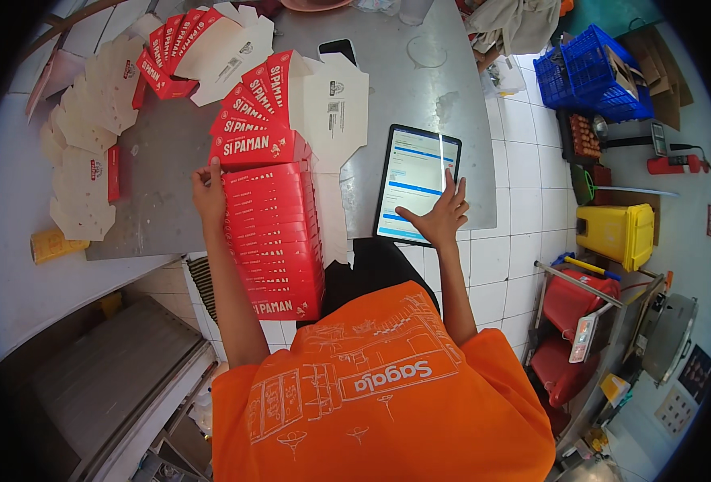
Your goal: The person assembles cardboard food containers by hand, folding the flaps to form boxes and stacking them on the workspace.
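Note:
A long row of nested red cardboard boxes point(271, 233) with white lettering runs from the table toward my body. My left hand point(208, 193) is at the left edge of this row, its fingers bent against the side of a red box point(260, 149); part of the grip is hidden. More boxes fan out beyond it, their pale flaps point(335, 100) opened to the right. On the right lies a dark-framed tablet point(415, 173) with a lit screen of white and blue bars. My right hand point(442, 215) is spread over its lower right part, fingers apart.
The metal table point(170, 185) carries a phone point(338, 52), more red boxes point(182, 48) and pale unfolded cartons point(82, 177) at left. A yellow cylinder point(58, 245) lies near the left edge. Blue crates point(588, 76), a yellow bin point(616, 233) and red chairs point(568, 301) stand right.

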`<control>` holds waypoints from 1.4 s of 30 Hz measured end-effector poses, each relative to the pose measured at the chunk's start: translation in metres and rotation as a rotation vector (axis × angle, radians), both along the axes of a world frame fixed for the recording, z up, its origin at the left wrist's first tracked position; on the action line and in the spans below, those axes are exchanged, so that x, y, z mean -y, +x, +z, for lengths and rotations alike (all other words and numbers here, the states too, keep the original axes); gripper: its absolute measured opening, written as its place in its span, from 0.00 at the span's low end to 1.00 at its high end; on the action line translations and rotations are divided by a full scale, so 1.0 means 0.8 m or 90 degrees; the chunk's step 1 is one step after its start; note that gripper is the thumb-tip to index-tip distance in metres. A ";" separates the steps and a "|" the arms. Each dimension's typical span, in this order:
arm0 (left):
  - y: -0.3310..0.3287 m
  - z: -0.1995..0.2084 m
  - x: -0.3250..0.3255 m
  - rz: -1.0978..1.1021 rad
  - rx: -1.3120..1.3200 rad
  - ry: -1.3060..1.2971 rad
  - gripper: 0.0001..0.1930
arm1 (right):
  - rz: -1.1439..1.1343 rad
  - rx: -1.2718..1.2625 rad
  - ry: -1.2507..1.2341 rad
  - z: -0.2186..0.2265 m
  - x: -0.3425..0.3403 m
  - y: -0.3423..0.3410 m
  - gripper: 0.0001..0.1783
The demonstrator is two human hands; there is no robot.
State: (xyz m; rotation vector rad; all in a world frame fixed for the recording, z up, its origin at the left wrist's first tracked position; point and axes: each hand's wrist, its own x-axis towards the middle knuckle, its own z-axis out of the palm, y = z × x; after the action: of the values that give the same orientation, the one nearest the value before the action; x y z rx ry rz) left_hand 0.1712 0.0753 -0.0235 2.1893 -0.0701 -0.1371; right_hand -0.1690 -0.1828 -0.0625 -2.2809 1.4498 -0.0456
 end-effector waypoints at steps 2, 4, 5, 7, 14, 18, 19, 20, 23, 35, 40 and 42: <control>0.000 0.000 0.000 -0.004 -0.001 0.000 0.26 | 0.006 -0.027 0.014 -0.003 -0.003 0.003 0.74; 0.001 -0.001 0.001 -0.004 0.003 -0.001 0.27 | 0.001 -0.025 0.019 -0.005 -0.003 0.004 0.74; 0.001 -0.001 0.000 -0.004 0.003 -0.002 0.27 | -0.004 -0.023 0.024 -0.005 -0.003 0.005 0.74; 0.001 0.000 0.000 -0.009 -0.006 -0.005 0.28 | -0.005 -0.025 0.023 -0.004 -0.003 0.005 0.74; 0.004 -0.007 -0.003 -0.008 0.000 0.002 0.28 | 0.020 -0.007 0.067 0.004 0.000 -0.008 0.75; 0.004 -0.009 -0.005 -0.004 0.008 -0.015 0.27 | 0.078 -0.030 0.126 0.019 0.008 -0.024 0.76; 0.004 -0.008 -0.004 -0.003 0.005 -0.011 0.27 | 0.094 -0.035 0.124 0.021 0.008 -0.027 0.77; 0.004 -0.008 -0.003 -0.003 0.005 -0.011 0.27 | 0.110 -0.041 0.121 0.023 0.007 -0.028 0.79; 0.002 -0.006 -0.002 0.004 0.005 0.000 0.27 | 0.137 -0.086 0.075 0.030 0.003 -0.027 0.77; 0.002 -0.007 -0.003 0.003 0.003 -0.002 0.28 | -0.078 0.289 -0.031 0.027 0.034 -0.034 0.35; 0.003 -0.007 -0.004 0.003 -0.004 0.008 0.28 | -0.102 0.422 0.089 0.025 0.017 -0.029 0.23; 0.004 -0.009 -0.004 0.003 -0.004 -0.001 0.28 | -0.086 0.402 0.091 0.020 0.013 -0.027 0.21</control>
State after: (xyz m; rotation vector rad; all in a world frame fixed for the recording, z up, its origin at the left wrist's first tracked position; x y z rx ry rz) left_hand 0.1746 0.0784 -0.0304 2.1880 -0.0621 -0.1407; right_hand -0.1909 -0.1930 -0.0465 -1.8113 1.2089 -0.6212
